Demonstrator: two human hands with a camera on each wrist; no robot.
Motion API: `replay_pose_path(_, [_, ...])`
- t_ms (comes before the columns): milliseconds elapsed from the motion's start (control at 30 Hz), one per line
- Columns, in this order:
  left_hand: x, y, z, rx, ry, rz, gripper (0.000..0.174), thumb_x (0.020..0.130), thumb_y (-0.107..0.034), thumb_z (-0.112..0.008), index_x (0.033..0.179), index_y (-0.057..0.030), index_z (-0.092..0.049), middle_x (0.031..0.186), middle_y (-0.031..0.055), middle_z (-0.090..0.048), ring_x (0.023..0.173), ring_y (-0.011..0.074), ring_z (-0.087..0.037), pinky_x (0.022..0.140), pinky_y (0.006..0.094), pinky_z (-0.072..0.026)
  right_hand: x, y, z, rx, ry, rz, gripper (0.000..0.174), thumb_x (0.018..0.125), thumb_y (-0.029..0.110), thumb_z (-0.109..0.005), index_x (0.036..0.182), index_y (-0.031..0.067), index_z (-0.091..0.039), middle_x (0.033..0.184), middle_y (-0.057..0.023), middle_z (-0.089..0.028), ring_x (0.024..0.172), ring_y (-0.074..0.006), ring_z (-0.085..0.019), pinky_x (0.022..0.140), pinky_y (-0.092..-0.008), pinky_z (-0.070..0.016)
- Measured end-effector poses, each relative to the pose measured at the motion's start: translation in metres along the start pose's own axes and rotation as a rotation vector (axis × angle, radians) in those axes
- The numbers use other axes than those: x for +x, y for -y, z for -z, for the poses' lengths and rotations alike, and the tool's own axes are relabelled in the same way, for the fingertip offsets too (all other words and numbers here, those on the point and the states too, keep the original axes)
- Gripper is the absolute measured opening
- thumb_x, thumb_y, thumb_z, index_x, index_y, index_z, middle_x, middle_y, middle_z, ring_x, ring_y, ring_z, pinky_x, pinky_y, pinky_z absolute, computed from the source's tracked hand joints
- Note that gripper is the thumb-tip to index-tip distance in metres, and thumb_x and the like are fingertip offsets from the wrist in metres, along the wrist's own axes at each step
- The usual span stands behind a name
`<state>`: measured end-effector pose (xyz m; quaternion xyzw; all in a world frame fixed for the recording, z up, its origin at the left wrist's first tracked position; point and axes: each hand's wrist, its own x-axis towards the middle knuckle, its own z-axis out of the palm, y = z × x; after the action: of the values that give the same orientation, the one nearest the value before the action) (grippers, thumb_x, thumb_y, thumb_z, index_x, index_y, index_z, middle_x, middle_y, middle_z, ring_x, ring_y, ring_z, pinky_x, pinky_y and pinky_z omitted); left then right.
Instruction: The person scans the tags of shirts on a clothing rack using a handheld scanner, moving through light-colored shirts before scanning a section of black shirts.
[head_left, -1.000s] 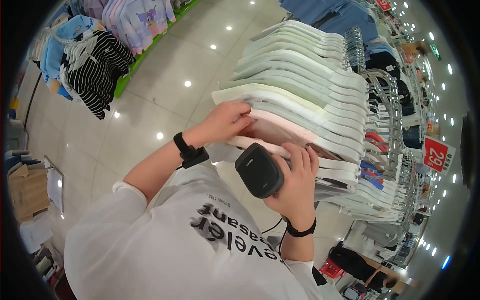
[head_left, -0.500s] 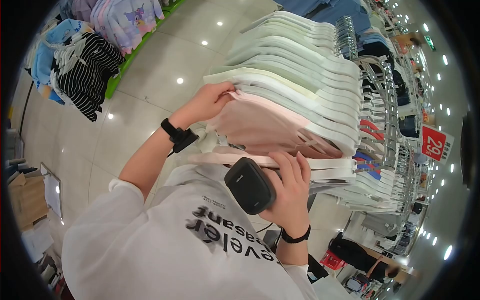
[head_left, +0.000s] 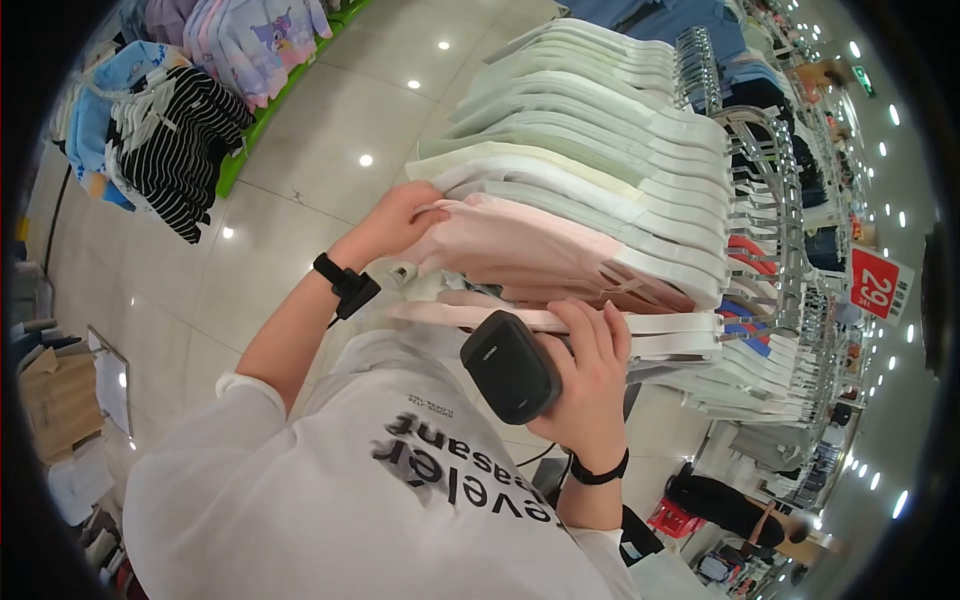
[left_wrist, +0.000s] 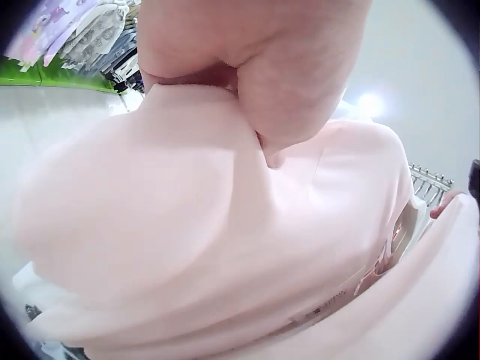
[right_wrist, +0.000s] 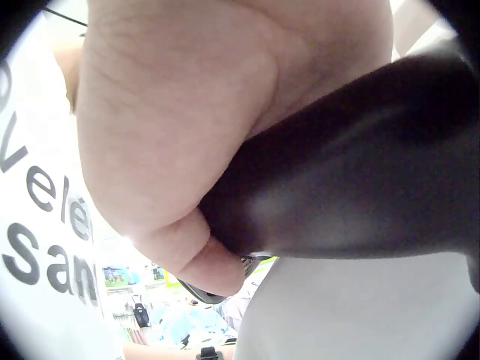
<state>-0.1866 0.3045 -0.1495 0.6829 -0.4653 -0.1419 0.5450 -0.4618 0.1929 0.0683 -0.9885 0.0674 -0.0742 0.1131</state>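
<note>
My left hand (head_left: 395,215) pinches the edge of a pale pink shirt (head_left: 530,230) hanging on the rack, and draws its side out toward the left. In the left wrist view the pink cloth (left_wrist: 172,195) spreads broadly below the thumb and fingers. My right hand (head_left: 590,390) grips a black handheld scanner (head_left: 512,365) with a rounded head. Its dark handle (right_wrist: 352,165) lies inside the palm in the right wrist view. The right fingertips are at another pink garment (head_left: 440,316), apart from the first by a gap.
Pale green, yellow and white shirts (head_left: 560,120) hang tightly behind the pink one on a metal rack (head_left: 775,200). A red price sign (head_left: 877,285) is at the right. Striped tops (head_left: 170,150) hang at the far left. Another person (head_left: 725,505) is at lower right.
The left hand moved from among the shirts out to the left, pinching the pink shirt's edge. The gap between the two pink garments widened. The right hand kept its hold on the scanner.
</note>
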Motion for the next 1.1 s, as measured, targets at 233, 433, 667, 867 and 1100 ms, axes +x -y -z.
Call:
replay_pose_path(233, [-0.044, -0.009, 0.012, 0.209, 0.283, 0.020, 0.012, 0.087, -0.004, -0.069, 0.098, -0.0026, -0.068, 0.090, 0.0178, -0.067, 0.087, 0.0420, -0.063, 0.075, 0.0497, -0.0503, 0.005, -0.001, -0.003, -0.008, -0.014, 0.000, 0.053, 0.059, 0.023, -0.081, 0.107, 0.0035, -0.070, 0.132, -0.0185, -0.059, 0.128, -0.0389, -0.055, 0.117, -0.0582, -0.0284])
replay_pose_path(433, [-0.074, -0.008, 0.000, 0.351, 0.404, 0.124, 0.011, 0.086, -0.011, -0.067, 0.096, -0.0092, -0.070, 0.082, 0.0157, -0.068, 0.081, 0.0413, -0.065, 0.071, 0.0512, -0.0507, 0.011, 0.001, -0.003, -0.016, 0.010, -0.008, 0.058, 0.059, 0.022, -0.081, 0.113, 0.0021, -0.069, 0.137, -0.0230, -0.056, 0.133, -0.0433, -0.050, 0.118, -0.0615, -0.0282])
replay_pose_path(667, [-0.087, -0.004, -0.016, 0.361, 0.482, 0.079, 0.009, 0.086, -0.015, -0.068, 0.092, -0.0100, -0.071, 0.083, 0.0154, -0.069, 0.081, 0.0407, -0.066, 0.070, 0.0516, -0.0508, 0.022, 0.007, -0.008, -0.023, -0.034, -0.022, 0.057, 0.062, 0.023, -0.081, 0.114, 0.0020, -0.070, 0.142, -0.0250, -0.052, 0.137, -0.0465, -0.045, 0.118, -0.0629, -0.0269])
replay_pose_path(867, [-0.096, -0.002, -0.030, 0.547, 0.660, 0.047, 0.012, 0.087, -0.020, -0.069, 0.086, -0.0084, -0.072, 0.082, 0.0161, -0.070, 0.082, 0.0391, -0.068, 0.074, 0.0507, -0.0530, 0.044, 0.005, -0.010, -0.078, 0.025, 0.028, 0.059, 0.063, 0.029, -0.081, 0.118, 0.0090, -0.071, 0.150, -0.0264, -0.047, 0.141, -0.0468, -0.042, 0.119, -0.0629, -0.0242])
replay_pose_path(1100, [-0.079, 0.004, 0.019, 0.569, 0.646, 0.411, 0.024, 0.085, -0.015, -0.073, 0.108, -0.0082, -0.072, 0.097, 0.0142, -0.073, 0.094, 0.0393, -0.069, 0.082, 0.0514, -0.0536, 0.045, 0.014, -0.014, -0.132, 0.025, 0.003, 0.077, 0.065, 0.034, -0.081, 0.140, 0.0204, -0.065, 0.131, -0.0211, -0.052, 0.127, -0.0409, -0.048, 0.115, -0.0624, -0.0257])
